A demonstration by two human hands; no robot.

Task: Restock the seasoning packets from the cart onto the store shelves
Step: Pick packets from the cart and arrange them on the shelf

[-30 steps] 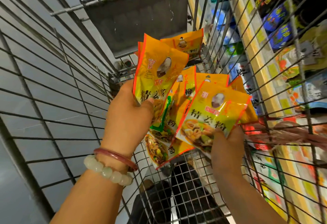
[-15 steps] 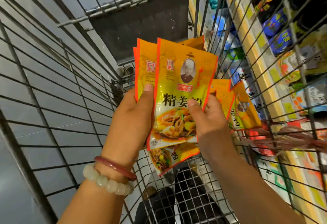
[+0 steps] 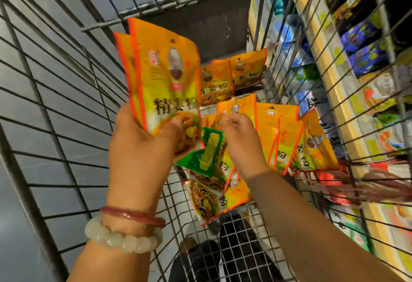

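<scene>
While left hand (image 3: pixel 142 148) grips packets (image 3: pixel 165 76), others lie below

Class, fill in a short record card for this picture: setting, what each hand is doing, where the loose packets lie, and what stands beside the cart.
Setting: inside a wire cart, seen from above
Left hand: grips a small stack of orange seasoning packets, held upright
Right hand: fingers curled at the top edge of a loose packet; whether it is pinched is unclear
Loose packets: several orange ones lie on the cart floor; a green packet lies among them
Beside the cart: store shelves with goods, to the right
Wrist: bead bracelet on the left arm
</scene>
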